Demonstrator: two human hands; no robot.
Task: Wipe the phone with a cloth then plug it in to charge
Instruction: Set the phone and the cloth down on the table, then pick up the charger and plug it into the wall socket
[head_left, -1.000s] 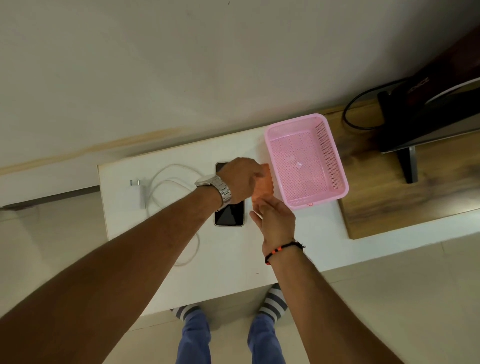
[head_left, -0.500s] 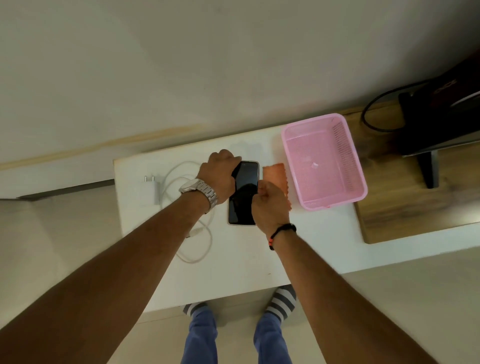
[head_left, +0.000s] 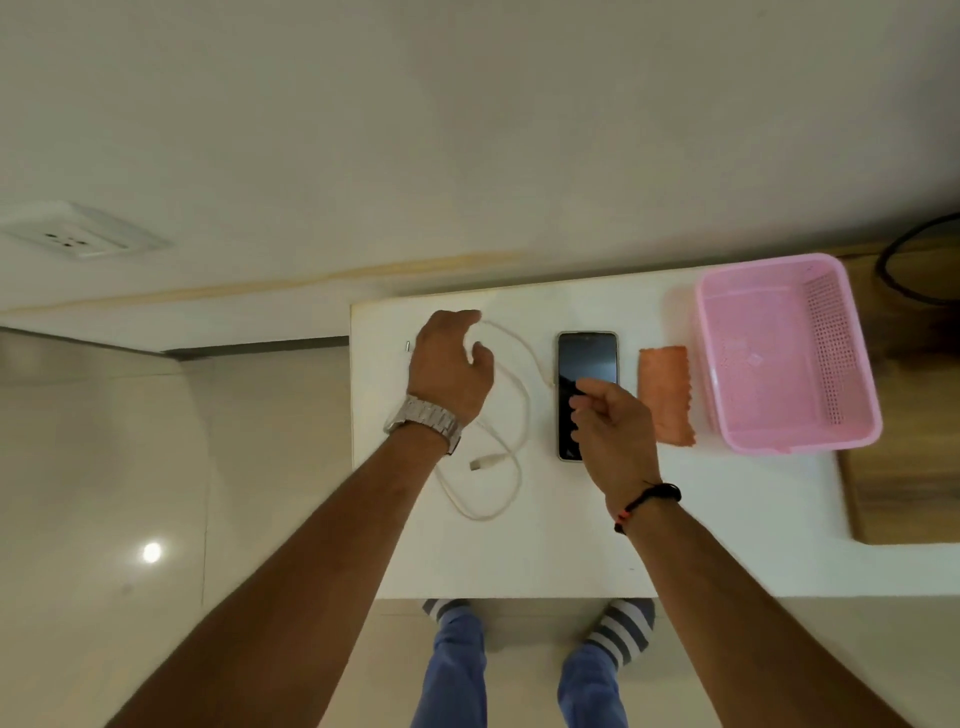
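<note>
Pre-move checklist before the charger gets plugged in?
1. Phone flat on the table, screen up: ok.
2. Cloth put down, clear of phone: ok.
3. Cable free end loose, not in phone: not ok.
4. Left hand over the adapter; grip: cannot tell.
5. Right hand above phone, holding nothing: ok.
6. Wall socket free: ok.

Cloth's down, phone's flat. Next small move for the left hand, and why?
Probably close the left hand on the charger adapter beneath it. The orange cloth lies beside the phone, so wiping looks done, and the white cable lies loose with its free plug unconnected.
</note>
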